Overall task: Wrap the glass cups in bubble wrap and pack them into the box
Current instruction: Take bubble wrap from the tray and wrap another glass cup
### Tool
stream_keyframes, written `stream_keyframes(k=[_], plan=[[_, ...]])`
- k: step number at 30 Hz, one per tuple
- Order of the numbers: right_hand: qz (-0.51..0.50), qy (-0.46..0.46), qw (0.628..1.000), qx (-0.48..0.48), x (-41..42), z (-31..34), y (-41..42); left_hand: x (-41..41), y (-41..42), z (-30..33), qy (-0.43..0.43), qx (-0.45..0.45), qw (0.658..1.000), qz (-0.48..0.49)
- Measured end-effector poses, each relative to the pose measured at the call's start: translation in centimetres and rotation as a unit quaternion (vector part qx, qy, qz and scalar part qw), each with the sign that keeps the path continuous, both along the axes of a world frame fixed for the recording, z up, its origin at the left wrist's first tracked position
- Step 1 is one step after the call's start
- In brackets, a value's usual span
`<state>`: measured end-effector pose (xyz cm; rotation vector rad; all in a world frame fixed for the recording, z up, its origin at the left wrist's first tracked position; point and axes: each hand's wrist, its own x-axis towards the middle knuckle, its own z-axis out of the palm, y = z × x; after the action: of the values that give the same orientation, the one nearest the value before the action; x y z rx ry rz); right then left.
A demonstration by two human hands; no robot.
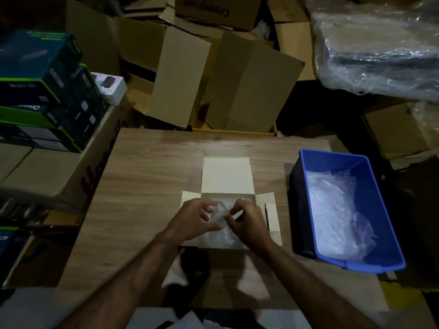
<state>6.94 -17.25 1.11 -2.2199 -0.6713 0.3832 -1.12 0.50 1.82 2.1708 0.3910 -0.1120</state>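
Bubble wrap (222,224) fills our hands as we lower a padded bundle into the small white box (226,176) at the middle of the wooden table (147,176), its lid and side flaps folded open. Our left hand (194,219) grips the bundle from the left, fingers curled round it with the thumb underneath; our right hand (247,222) pinches the wrap from the right, fingers bent and closed on the film. We take a glass cup to lie inside the bundle, though the dim light and cloudy plastic hide it, so we cannot tell its shape or which way it sits. The bundle hangs partly within the box mouth, with more wrap showing pale at the near end of the box. A blue bin (332,160) just right of the box holds further crumpled wrap. Stacked cartons (237,74) crowd the floor beyond the table. Risks from here, as we judge them: the loose film could slide through our fingers and drop the glass against the box floor; a flap could catch under the bundle and jam it; and a wrap that opens on release would leave the glass bare against its neighbours.
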Motion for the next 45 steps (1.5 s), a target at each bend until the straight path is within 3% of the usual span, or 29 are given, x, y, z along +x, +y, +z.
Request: stream_keyframes(k=[10,14,17,19,24,31,38,45], plan=[[-0.016,0.046,0.999,-0.02,-0.9,-4.2,-0.7,0.3,-1.1,-4.2,-0.057,0.215,0.974,-0.055],[0.022,0.058,0.998,-0.033,-0.6,-3.9,-1.7,0.1,-1.7,-4.6,-0.021,0.302,0.948,-0.094],[-0.028,0.019,0.999,-0.024,0.7,-3.0,-2.8,0.1,-1.9,-4.8,-0.011,0.339,0.931,-0.133],[-0.008,-0.027,0.998,-0.055,1.8,-2.5,-2.9,0.1,-1.7,-4.9,-0.021,0.345,0.926,-0.149],[0.166,-0.059,0.961,-0.214,3.5,-1.9,-1.5,0.5,-1.4,-4.3,-0.043,0.381,0.902,-0.199],[0.177,-0.052,0.945,-0.269,4.9,-2.5,-1.0,0.6,-1.3,-4.0,-0.02,0.379,0.899,-0.22],[0.199,-0.075,0.935,-0.285,4.7,-2.4,-0.9,0.1,-0.8,-4.2,-0.039,0.343,0.908,-0.237],[0.172,-0.153,0.952,-0.202,3.1,-0.6,-3.6,-0.3,-1.6,-3.6,-0.045,0.341,0.915,-0.213]])
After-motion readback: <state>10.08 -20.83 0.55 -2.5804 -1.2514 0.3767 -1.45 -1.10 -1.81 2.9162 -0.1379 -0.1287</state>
